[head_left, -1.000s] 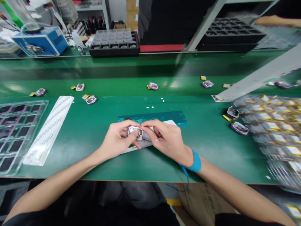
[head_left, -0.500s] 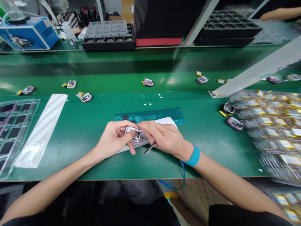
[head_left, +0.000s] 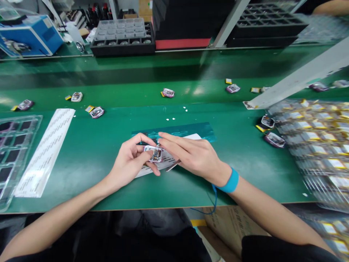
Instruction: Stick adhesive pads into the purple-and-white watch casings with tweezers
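My left hand (head_left: 132, 155) grips a small rounded square device (head_left: 156, 154), its pale and purple case open so the circuit board shows. The thumb lies on the board and the fingers are around the case. My right hand (head_left: 195, 154), with a blue wrist strap (head_left: 230, 181), is closed around tweezers (head_left: 173, 165) whose flat end sticks out under the palm. Its fingertips meet the device's upper right edge, where the tweezer tips are hidden. Beneath both hands lies a white printed sheet (head_left: 139, 173), partly over a teal film strip (head_left: 200, 130).
Similar devices with yellow-edged batteries, such as this one (head_left: 97, 112), lie along the green bench. A label strip (head_left: 45, 153) and a clear tray (head_left: 20, 136) are left. Stacked trays of batteries (head_left: 324, 145) stand right, below a slanted white post (head_left: 300, 78).
My right hand's fingers have straightened and moved slightly up and left at the device's edge. My left index finger has lifted a little, and the thumb has drawn back. The camera has shifted slightly.
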`<state>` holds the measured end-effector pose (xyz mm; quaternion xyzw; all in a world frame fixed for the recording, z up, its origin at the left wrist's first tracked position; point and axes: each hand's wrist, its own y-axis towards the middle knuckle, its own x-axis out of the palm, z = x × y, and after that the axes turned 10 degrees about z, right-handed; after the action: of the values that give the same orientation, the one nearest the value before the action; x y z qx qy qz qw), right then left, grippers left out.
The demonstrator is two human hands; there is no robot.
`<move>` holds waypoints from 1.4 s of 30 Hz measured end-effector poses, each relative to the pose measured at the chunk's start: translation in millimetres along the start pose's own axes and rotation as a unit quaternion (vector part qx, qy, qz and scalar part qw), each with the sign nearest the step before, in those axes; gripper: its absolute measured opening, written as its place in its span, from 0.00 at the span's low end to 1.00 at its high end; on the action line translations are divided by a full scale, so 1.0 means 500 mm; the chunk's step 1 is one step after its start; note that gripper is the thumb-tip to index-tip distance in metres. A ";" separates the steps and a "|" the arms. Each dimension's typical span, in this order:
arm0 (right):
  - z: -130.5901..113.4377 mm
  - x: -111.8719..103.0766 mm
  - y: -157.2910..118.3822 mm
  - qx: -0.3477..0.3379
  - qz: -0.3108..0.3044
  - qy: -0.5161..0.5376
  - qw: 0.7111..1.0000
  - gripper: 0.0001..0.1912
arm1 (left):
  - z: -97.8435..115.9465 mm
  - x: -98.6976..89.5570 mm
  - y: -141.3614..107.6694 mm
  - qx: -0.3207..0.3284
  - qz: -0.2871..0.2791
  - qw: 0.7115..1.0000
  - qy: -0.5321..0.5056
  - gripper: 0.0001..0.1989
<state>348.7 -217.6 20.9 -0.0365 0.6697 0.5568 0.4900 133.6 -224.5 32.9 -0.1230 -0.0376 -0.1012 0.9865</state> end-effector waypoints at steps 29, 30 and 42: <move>-0.032 0.001 -0.017 -0.022 -0.006 -0.014 1.000 0.19 | -0.020 0.006 -0.016 0.169 0.066 0.974 0.135 0.05; -0.031 -0.001 -0.014 -0.037 -0.004 -0.023 0.999 0.18 | -0.019 0.005 -0.017 0.166 0.060 0.975 0.133 0.05; 0.002 0.010 -0.010 0.107 0.004 0.140 0.984 0.17 | -0.033 0.006 -0.012 0.128 0.029 0.987 0.089 0.08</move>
<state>349.8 -216.1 14.3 -0.0590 0.7877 0.4731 0.3901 136.0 -234.7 18.4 0.0132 0.0414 -0.0778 0.9960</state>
